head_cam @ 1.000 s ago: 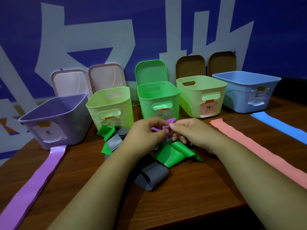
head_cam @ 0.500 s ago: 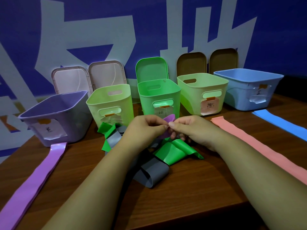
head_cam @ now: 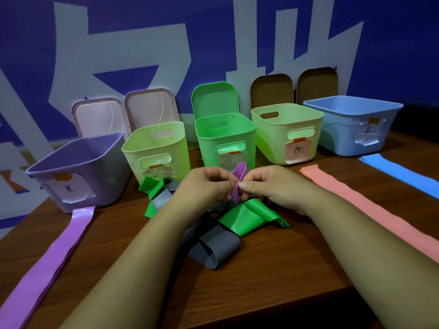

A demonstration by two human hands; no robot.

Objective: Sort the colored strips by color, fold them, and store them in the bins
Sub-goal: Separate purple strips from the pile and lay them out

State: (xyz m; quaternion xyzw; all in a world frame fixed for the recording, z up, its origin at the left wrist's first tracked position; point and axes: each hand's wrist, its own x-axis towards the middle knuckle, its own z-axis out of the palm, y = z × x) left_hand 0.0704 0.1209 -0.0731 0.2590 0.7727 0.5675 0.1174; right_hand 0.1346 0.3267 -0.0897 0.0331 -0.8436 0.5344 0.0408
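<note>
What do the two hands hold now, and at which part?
A folded purple strip, pinched between left hand and right hand around its middle.

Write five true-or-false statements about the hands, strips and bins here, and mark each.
1. The left hand and the right hand both pinch the folded purple strip. True.
2. The green bin is lidded. False: it is open.
3. The pink strip lies flat on the table. True.
4. The long strip before the purple bin is orange. False: it is purple.
5. A grey strip lies curled on the table. True.
</note>
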